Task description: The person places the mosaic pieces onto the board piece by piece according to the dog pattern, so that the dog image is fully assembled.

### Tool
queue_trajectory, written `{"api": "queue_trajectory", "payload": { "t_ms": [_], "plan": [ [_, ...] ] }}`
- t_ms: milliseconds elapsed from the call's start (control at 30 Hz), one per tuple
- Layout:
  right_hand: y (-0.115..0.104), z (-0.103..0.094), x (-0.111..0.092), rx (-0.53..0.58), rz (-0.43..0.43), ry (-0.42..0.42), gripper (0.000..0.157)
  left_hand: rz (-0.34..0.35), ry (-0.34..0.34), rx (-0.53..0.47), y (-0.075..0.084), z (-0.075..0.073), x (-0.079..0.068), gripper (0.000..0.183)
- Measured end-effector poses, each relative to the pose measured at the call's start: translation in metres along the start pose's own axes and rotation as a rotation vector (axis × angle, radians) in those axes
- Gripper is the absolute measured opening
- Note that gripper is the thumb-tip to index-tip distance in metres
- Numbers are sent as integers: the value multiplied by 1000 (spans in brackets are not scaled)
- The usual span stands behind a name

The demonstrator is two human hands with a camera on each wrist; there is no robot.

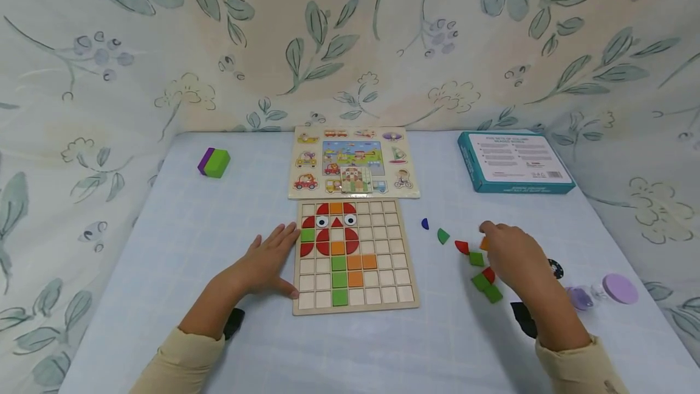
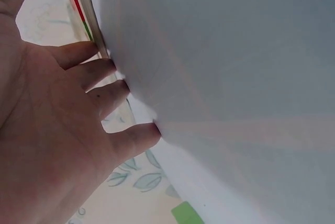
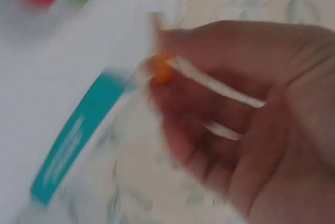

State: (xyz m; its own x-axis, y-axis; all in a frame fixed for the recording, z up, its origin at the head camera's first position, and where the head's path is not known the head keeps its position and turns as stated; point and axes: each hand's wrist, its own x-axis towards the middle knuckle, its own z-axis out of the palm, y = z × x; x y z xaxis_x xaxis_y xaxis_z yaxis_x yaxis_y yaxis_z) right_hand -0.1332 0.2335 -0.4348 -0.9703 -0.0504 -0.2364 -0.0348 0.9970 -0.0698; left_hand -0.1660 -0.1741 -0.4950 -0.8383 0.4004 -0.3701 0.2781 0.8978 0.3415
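A wooden grid board point(image 1: 381, 297) lies flat, holding red, orange and green tiles and two eye discs in a figure. My left hand point(image 1: 268, 263) is spread at its left side, fingertips and thumb right at the board's edge. In the left wrist view the fingers point(image 2: 133, 139) are straight, their tips down on the white cloth. Over the right part of the table, my right hand point(image 1: 514, 254) pinches an orange tile point(image 3: 162, 69) between thumb and fingers. Below that hand lie loose green tiles point(image 1: 481, 282) and a red quarter-round piece point(image 1: 462, 247).
Behind the board lies a picture puzzle point(image 1: 391, 190) with a small pattern card point(image 1: 356, 180) on it. A teal box point(image 1: 519, 187) stands back right, green and purple blocks point(image 1: 217, 164) back left. A lilac-topped object point(image 1: 620, 289) lies beyond the right forearm. Green point(image 1: 443, 236) and blue point(image 1: 425, 224) pieces lie right of the board.
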Motion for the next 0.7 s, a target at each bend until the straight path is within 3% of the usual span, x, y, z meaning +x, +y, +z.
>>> {"api": "queue_trajectory", "payload": {
  "t_ms": [67,167,267,367,467,700],
  "plan": [
    [-22,5,1,86,-85,49,39,-2,-1,2,0,0,0,121],
    [-60,21,3,186,-280,54,30,-5,-5,10,0,0,0,121],
    [-92,37,5,189,-486,31,25,1,-9,15,1,-1,2,121],
    [-112,48,7,163,-624,43,22,13,-6,15,2,-3,3,121],
    [-122,54,8,131,-658,79,19,16,-7,15,3,-4,4,121],
    [-129,59,5,80,-629,112,20,2,-15,8,2,-2,1,121]
  ]
}}
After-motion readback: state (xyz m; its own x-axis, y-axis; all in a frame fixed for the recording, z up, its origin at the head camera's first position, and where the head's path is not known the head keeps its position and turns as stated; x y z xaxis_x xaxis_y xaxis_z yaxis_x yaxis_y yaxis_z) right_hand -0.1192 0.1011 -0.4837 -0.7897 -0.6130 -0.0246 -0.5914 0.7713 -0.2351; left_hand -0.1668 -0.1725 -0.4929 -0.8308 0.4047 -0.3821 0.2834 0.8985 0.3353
